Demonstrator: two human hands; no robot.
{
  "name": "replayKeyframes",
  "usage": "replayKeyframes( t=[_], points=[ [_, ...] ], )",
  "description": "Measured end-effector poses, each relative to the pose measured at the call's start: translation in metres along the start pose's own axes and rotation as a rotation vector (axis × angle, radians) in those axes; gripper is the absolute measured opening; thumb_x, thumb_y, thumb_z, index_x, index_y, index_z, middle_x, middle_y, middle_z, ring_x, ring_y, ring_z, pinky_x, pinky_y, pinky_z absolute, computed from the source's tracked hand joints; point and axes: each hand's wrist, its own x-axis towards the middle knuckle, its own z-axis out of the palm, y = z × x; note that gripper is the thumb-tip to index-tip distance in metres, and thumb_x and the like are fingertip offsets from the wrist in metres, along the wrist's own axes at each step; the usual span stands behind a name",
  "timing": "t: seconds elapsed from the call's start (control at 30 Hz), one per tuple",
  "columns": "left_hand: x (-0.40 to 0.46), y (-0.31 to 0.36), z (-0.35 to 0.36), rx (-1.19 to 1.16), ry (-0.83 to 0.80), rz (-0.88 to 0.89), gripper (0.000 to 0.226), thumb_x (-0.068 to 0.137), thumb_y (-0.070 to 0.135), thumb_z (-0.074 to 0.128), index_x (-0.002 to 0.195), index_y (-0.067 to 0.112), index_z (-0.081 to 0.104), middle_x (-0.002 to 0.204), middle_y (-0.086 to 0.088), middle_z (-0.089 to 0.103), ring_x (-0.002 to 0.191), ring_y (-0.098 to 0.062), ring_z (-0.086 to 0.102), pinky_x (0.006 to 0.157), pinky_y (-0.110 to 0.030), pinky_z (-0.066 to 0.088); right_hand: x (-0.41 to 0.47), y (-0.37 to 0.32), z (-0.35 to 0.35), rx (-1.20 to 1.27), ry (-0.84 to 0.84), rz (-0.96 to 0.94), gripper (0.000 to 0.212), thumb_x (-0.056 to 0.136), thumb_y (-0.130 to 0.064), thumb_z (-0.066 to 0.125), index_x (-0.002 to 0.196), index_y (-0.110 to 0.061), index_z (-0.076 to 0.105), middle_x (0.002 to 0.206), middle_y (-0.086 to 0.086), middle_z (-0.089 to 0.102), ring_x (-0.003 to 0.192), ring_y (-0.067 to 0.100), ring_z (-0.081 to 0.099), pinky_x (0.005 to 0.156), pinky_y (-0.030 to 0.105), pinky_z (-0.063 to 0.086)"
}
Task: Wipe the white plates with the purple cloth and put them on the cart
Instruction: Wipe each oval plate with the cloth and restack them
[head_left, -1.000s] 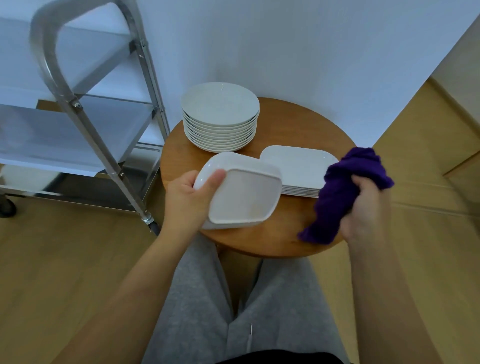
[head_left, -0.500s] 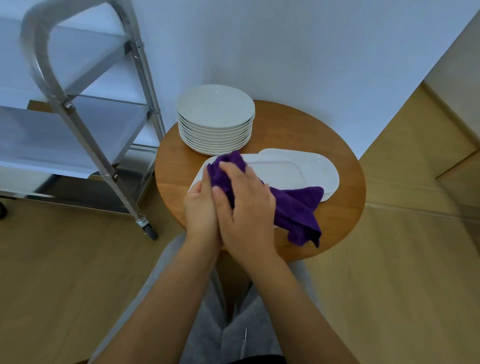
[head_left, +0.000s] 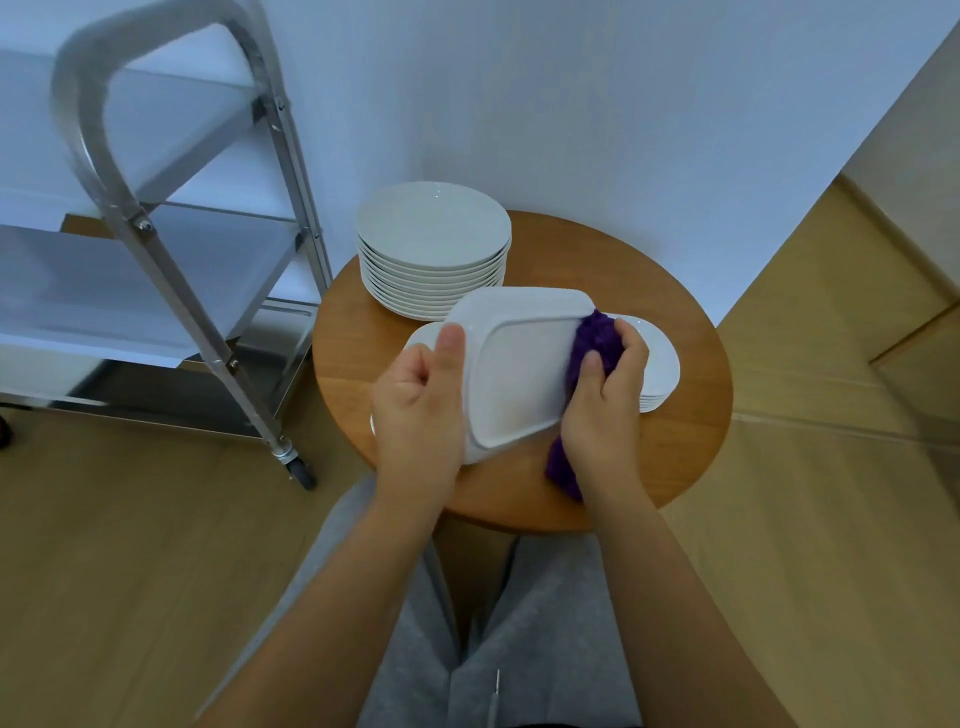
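Head view
Left hand (head_left: 415, 400): gripped the left edge of the plate (head_left: 514, 374), thumb laid on its upturned underside, fingers curled beneath.
Plate: rectangular, white, held tilted above the table (head_left: 691, 457), bottom facing the camera.
Right hand (head_left: 605, 402): clenched round the cloth (head_left: 595, 348), pressing it against the plate's right edge.
Cloth: purple; its tail hung below the right hand.
Stacks: round plates (head_left: 434, 228) at the table's rear; rectangular stack (head_left: 657, 364) behind the right hand.
Cart (head_left: 171, 249): left of the table.

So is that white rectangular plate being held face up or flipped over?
Flipped over: the white rectangular plate shows its raised foot ring, held by the left hand while the right hand presses the purple cloth against it.
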Motion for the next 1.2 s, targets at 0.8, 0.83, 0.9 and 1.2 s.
replayKeyframes(
  t=[0.8,0.83,0.9,1.2],
  points=[
    [0.007,-0.053,-0.019,0.328,-0.227,-0.335,0.031,0.098,0.017,0.042,0.127,0.009,0.045,0.096,-0.002,0.057,0.069,-0.011,0.054,0.049,-0.018,0.043,-0.019,0.016,-0.005,0.545,-0.247,0.607,0.030,0.087,-0.013,0.058,0.115,-0.024,0.056,0.107,0.002,0.067,0.099,0.024,0.063,0.088,0.045,0.053],
    [0.010,-0.056,-0.021,0.306,-0.193,-0.368,0.029,0.098,0.014,0.038,0.126,0.009,0.046,0.094,-0.005,0.056,0.064,-0.011,0.051,0.045,-0.017,0.039,-0.019,0.018,-0.003,0.506,-0.252,0.601,0.031,0.087,-0.016,0.061,0.117,-0.024,0.056,0.108,0.001,0.066,0.100,0.023,0.062,0.090,0.045,0.052],
    [0.013,-0.060,-0.024,0.275,-0.136,-0.371,0.029,0.099,0.013,0.035,0.126,0.011,0.046,0.101,-0.010,0.056,0.064,-0.011,0.050,0.040,-0.013,0.037,-0.021,0.021,-0.001,0.455,-0.265,0.587,0.039,0.085,-0.023,0.067,0.122,-0.023,0.055,0.112,0.000,0.066,0.104,0.023,0.061,0.093,0.046,0.050],
    [0.032,-0.093,-0.050,0.455,-0.039,-0.277,0.032,0.100,0.021,0.037,0.130,0.013,0.044,0.119,-0.006,0.058,0.100,-0.022,0.059,0.073,-0.033,0.055,-0.004,0.027,-0.009,0.411,-0.115,0.598,0.035,0.086,-0.028,0.065,0.119,-0.025,0.053,0.109,0.008,0.064,0.099,0.029,0.063,0.076,0.036,0.055]
  ],
)
